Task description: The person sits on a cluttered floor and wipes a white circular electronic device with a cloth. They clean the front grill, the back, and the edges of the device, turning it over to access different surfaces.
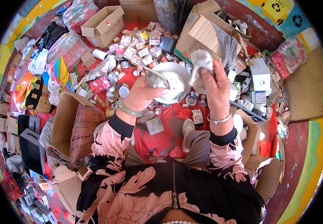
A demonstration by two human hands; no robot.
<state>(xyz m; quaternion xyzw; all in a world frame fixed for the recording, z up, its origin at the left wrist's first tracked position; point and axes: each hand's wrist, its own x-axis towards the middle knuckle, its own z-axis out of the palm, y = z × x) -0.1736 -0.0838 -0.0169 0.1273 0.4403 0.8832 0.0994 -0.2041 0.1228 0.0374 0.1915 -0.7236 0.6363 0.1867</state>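
My left hand (143, 94) is closed on the rim of a white round light fitting (175, 85), which looks like a downlight. The thumb lies over its front, and the fingers are mostly hidden behind it. A pale wire or strip crosses the fitting near the thumb. Just to the right, my right hand (216, 85) pinches a crumpled whitish cloth (200, 66) that hangs beside the fitting, apart from it. Below the hands, a small white box (154, 126) and another small printed box (197, 116) lie on the red floor covering.
A heap of small boxes (143, 51) and round parts spreads beyond my hands. Open cardboard boxes stand at the left (63, 125), far left (103, 28) and far right (206, 37). A white carton (259, 74) stands at the right. My shoe (188, 130) is on the floor.
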